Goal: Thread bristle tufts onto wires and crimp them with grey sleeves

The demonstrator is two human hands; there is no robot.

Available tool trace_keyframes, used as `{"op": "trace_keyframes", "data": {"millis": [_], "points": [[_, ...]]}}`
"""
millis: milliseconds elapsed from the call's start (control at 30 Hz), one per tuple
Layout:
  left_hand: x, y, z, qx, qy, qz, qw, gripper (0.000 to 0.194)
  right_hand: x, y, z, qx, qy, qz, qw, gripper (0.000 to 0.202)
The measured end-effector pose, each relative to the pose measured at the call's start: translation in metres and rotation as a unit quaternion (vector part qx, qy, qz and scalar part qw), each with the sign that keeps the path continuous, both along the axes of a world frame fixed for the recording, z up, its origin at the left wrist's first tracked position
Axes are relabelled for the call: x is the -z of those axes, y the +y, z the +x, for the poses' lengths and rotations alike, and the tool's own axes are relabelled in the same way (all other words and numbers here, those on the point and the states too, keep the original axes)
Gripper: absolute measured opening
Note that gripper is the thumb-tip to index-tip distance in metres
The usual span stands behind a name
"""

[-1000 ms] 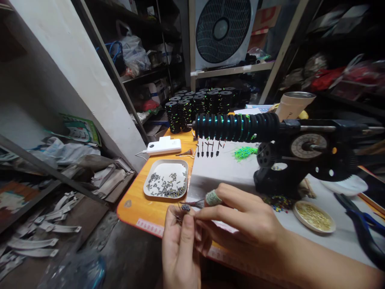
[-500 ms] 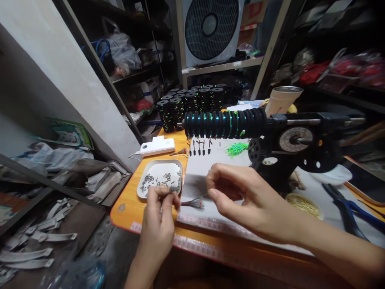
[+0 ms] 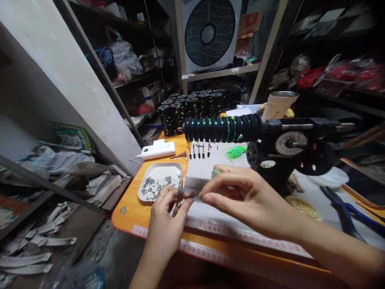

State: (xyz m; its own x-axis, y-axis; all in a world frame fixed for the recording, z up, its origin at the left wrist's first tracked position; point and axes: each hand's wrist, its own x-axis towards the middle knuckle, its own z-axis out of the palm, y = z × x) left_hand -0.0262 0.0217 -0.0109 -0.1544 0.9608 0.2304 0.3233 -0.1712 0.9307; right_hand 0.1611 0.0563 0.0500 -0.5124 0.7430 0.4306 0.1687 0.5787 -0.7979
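Observation:
My left hand (image 3: 168, 216) is closed beside the white tray, its thumb and fingers pinched on a small bundle of thin dark strands (image 3: 188, 194) with an orange-red spot near its tip. Just right of that tip, my right hand (image 3: 240, 192) pinches thumb against forefinger; whatever lies between them is too small to make out. A greenish thing (image 3: 215, 172) shows at the fingers of my right hand. The white tray (image 3: 161, 166) holds many small grey tube-like pieces (image 3: 150, 186).
Above my hands runs a black winding machine (image 3: 222, 127) with teal and green thread. Several small dark pieces (image 3: 199, 155) stand in a row near green strands (image 3: 236, 152). A white power bank (image 3: 158, 149), blue-handled pliers (image 3: 345, 212) and a dish of gold beads (image 3: 303, 206) lie around.
My left hand has moved right, away from the tray, and my right hand slightly left and down, so their fingertips nearly meet. The strands, fanned out before, now look gathered together.

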Motion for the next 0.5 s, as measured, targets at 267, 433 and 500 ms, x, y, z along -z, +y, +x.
{"op": "trace_keyframes", "data": {"millis": [267, 433, 500], "points": [[0.004, -0.026, 0.028, -0.053, -0.346, -0.043, 0.936, 0.018, 0.014, -0.008, -0.011, 0.013, 0.018, 0.064, 0.998, 0.01], [-0.005, -0.032, 0.039, -0.078, -0.41, -0.06, 0.907, 0.027, 0.011, -0.007, -0.009, 0.039, 0.053, 0.018, 0.998, 0.009], [-0.007, -0.034, 0.04, -0.083, -0.416, -0.064, 0.903, 0.03, 0.009, -0.005, -0.007, 0.033, 0.072, -0.023, 0.997, 0.009]]}}
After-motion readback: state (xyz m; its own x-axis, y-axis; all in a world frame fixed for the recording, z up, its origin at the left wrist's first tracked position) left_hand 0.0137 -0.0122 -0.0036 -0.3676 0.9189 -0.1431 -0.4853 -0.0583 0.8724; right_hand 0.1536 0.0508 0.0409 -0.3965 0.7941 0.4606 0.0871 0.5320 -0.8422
